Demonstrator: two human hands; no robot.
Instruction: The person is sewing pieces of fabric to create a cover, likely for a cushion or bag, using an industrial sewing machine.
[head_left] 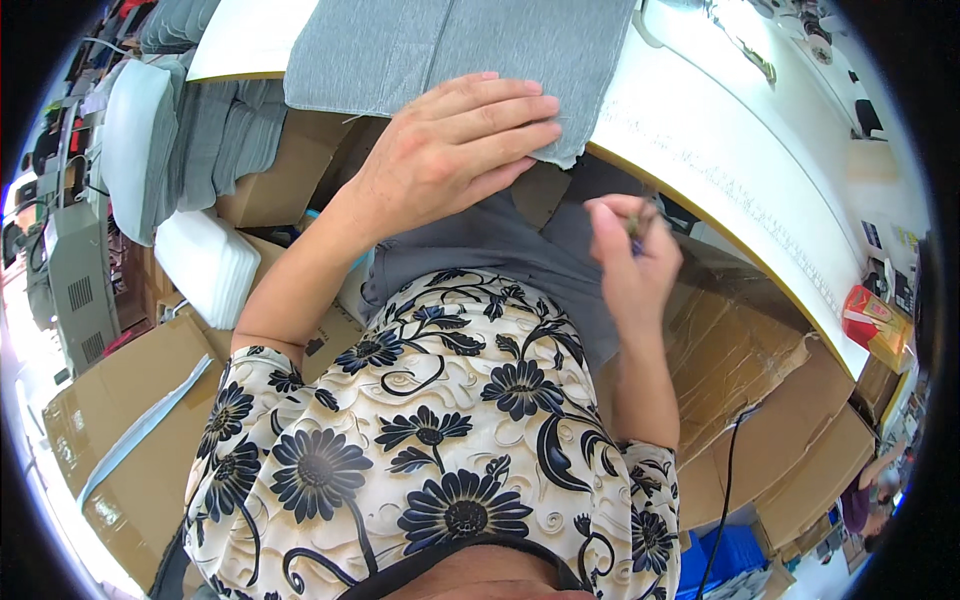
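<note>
My left hand [465, 140] lies flat on a piece of grey fabric [400, 55], its fingers straight and only slightly parted, where the cloth overhangs the near edge of a white table [690, 110]. My right hand [636, 250], apart from the cloth and on my side of the table's edge, pinches a small object [634, 228] (too blurred to identify) between thumb and curled fingers. At left hang stacked grey pieces [225, 140] above white pads [205, 265]; opened cardboard [750, 400] fills the lower right.

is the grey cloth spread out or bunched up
Spread: the grey cloth lies flat under the left hand, near edge overhanging the white table.
</note>
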